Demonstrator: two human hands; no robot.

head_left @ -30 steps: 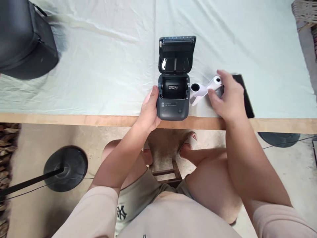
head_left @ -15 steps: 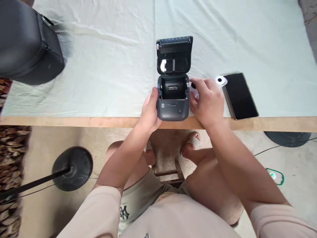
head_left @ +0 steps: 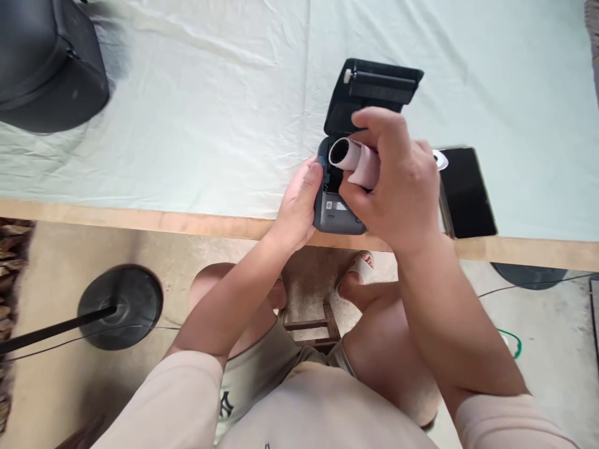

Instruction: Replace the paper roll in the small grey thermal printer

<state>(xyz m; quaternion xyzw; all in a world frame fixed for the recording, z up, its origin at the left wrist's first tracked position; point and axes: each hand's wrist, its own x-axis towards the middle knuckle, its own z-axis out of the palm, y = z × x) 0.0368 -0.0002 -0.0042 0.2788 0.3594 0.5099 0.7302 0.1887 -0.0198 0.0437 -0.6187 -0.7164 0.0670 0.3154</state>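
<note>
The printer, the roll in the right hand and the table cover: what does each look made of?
Printer: looks like moulded plastic, matt dark grey, with rounded corners and a hinged lid.
Roll, held in the right hand above the printer: likely paper, matt pale, wound around a hollow core.
Table cover: seems a thin woven cloth, pale green, matt, with soft creases.
The left hand grips the printer's side.

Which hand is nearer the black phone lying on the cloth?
Right. The right hand, holding the white paper roll, sits just beside the flat black phone; the left hand grips the printer's far side.
</note>
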